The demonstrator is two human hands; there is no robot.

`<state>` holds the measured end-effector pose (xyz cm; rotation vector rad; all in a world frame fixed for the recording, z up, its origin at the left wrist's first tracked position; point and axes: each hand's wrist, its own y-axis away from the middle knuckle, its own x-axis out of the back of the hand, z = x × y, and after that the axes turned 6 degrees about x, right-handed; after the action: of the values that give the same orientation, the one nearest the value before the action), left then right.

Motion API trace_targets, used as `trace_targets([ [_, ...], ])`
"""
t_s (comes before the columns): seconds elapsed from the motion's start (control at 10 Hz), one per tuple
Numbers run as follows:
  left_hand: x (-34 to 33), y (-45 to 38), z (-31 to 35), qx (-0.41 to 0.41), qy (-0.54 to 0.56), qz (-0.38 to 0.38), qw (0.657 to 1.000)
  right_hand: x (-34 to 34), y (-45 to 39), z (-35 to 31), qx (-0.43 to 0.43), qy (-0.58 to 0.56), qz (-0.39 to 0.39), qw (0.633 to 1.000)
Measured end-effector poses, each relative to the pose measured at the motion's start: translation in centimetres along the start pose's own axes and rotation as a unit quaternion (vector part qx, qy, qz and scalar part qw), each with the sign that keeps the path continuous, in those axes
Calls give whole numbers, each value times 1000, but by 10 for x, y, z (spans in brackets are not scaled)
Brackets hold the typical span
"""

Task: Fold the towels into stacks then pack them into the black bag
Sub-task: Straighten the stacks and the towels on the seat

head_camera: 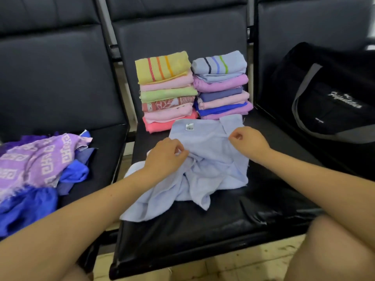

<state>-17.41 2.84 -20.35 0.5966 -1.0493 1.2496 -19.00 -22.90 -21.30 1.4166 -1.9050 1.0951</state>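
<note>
A rumpled light blue towel lies on the middle black seat, a small white label showing near its far edge. My left hand pinches a fold of it at the left. My right hand pinches its right edge, near the far corner. Behind the towel stand two stacks of folded towels: the left stack is topped by a yellow striped one, the right stack by a pale blue striped one. The black bag with grey straps sits on the right seat.
A heap of unfolded towels, purple patterned and bright blue, lies on the left seat. Black seat backs rise behind everything. My knees show at the bottom corners, and a tiled floor lies below the seat's front edge.
</note>
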Motion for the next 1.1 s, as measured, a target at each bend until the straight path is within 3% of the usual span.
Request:
trace_targets([
  [0.1, 11, 26, 5, 54, -79, -80, 992, 7, 12, -33, 17, -132, -68, 989],
  [0.2, 17, 41, -1, 114, -105, -105, 982, 9, 37, -58, 62, -178, -185, 964],
  [0.3, 13, 56, -9, 75, -229, -59, 969, 4, 60, -75, 92, -70, -275, 954],
  [0.4, 9, 63, -8, 49, -249, -30, 967, -9, 73, -85, 133, 54, -347, 927],
  [0.5, 13, 64, 1, 84, -148, -64, 983, -10, 65, -79, 164, 51, -340, 925],
  [0.6, 36, 54, 9, 194, 134, -130, 963, 6, 45, -70, 92, -86, -290, 949],
  [0.7, 48, 55, 9, 241, 334, -133, 902, 18, 29, -52, -40, -291, -166, 941],
  [0.9, 77, 3, 6, 225, 463, -54, 856, 35, 1, -29, -127, -454, 79, 878],
  [1.0, 72, 10, -7, 187, 552, -82, 808, 29, -8, -22, -128, -351, 125, 919],
  [1.1, 49, 19, -27, 243, 462, -151, 840, 15, -6, -14, -139, -112, 66, 982],
])
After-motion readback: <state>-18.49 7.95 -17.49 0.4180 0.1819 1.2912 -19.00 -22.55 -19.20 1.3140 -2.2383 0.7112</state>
